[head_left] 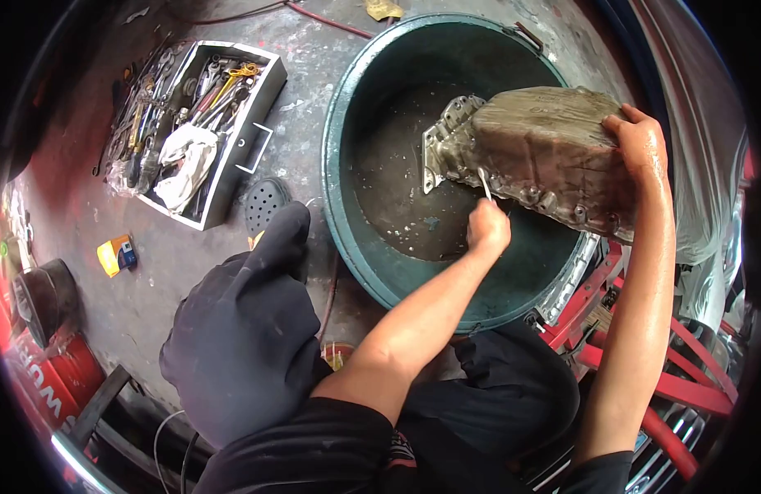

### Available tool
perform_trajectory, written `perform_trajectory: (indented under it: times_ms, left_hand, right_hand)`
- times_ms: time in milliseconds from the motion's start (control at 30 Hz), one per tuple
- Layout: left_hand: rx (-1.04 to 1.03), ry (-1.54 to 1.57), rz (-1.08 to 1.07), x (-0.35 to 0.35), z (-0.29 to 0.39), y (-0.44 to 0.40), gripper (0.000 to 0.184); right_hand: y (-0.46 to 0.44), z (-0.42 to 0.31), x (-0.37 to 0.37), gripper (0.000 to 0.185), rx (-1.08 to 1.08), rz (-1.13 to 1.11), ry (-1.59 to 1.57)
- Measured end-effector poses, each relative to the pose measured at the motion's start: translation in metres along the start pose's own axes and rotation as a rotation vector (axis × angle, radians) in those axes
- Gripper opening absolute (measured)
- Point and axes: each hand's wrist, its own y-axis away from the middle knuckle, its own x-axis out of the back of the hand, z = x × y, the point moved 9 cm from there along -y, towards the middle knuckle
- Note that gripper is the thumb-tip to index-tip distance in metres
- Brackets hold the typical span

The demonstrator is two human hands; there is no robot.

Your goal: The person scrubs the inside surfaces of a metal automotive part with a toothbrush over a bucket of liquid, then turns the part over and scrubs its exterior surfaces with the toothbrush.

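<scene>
A dirty metal engine oil pan (553, 136), wet and brown, is tilted over a big round green tub (332, 177). My right hand (644, 140) grips the pan's far right end, fingers over its edge and thumb on its upper face. Closed in a fist, my left hand (488, 226) holds a slim pale tool that looks like a small brush (484, 181). Its tip is against the pan's lower flange, near the bolt holes. Most of the handle is hidden in the fist. Dark, murky liquid with floating bits lies in the tub below.
On the left, an open drawer (269, 90) holds wrenches, other hand tools and a white rag (187, 165). A grey clog (267, 204) and a yellow box (117, 255) are on the floor. Red metal framework (677, 395) stands at right, beside a draped grey cover (685, 123).
</scene>
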Motion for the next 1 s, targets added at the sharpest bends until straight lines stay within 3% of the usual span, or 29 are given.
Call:
perform_trajectory:
  times_ms: [100, 167, 267, 300, 400, 500, 567, 667, 700, 767, 833, 900, 933, 967, 1000]
  left_hand:
    - [0.157, 0.027, 0.0, -0.005, -0.032, -0.03, 0.031]
    - [0.083, 0.111, -0.015, -0.018, -0.014, -0.01, 0.03]
    - [-0.013, -0.015, 0.026, -0.008, -0.016, 0.0, 0.028]
    - [0.111, 0.019, 0.052, -0.004, -0.034, -0.024, 0.027]
    - [0.043, 0.099, 0.017, -0.006, -0.021, -0.015, 0.028]
    - [-0.085, -0.062, 0.063, -0.004, -0.021, -0.009, 0.03]
    - [0.008, -0.113, 0.002, 0.016, -0.036, -0.038, 0.03]
    - [0.08, 0.175, 0.011, -0.001, -0.04, -0.035, 0.031]
    - [-0.065, 0.188, 0.091, 0.014, -0.016, -0.015, 0.032]
    - [-0.155, 0.236, 0.059, 0.012, 0.016, 0.009, 0.032]
    - [-0.044, 0.199, 0.05, 0.006, 0.018, 0.001, 0.031]
    - [0.201, 0.462, 0.014, -0.003, -0.019, -0.041, 0.031]
    - [0.226, 0.486, -0.079, -0.001, -0.019, -0.049, 0.031]
    - [0.228, 0.487, -0.078, 0.001, -0.014, -0.036, 0.031]
    - [0.042, 0.407, -0.002, 0.018, 0.008, -0.014, 0.031]
  right_hand:
    - [0.007, -0.007, 0.007, 0.063, -0.013, -0.003, 0.037]
    - [-0.012, 0.009, -0.003, 0.064, 0.093, 0.039, 0.0]
    - [-0.008, 0.016, -0.016, 0.066, -0.049, -0.1, -0.166]
    - [-0.007, 0.013, -0.013, 0.066, -0.02, -0.066, -0.111]
    - [-0.013, 0.013, -0.009, 0.065, 0.004, -0.04, -0.025]
    - [-0.015, 0.01, -0.01, 0.063, -0.014, -0.036, 0.004]
    - [-0.01, -0.01, -0.001, 0.064, 0.041, 0.008, 0.106]
    - [-0.009, -0.013, -0.001, 0.065, 0.013, -0.002, 0.1]
    - [-0.013, -0.015, -0.002, 0.065, 0.01, -0.03, 0.11]
    - [-0.015, -0.016, -0.002, 0.066, 0.011, -0.005, 0.126]
    - [-0.014, -0.01, -0.007, 0.066, -0.03, -0.069, 0.017]
    - [-0.013, -0.014, -0.002, 0.064, 0.025, 0.014, 0.1]
    - [-0.014, -0.016, 0.001, 0.064, 0.031, 0.025, 0.105]
    - [-0.013, -0.015, -0.001, 0.064, 0.028, 0.027, 0.104]
    - [-0.013, -0.02, 0.0, 0.064, 0.029, 0.025, 0.095]
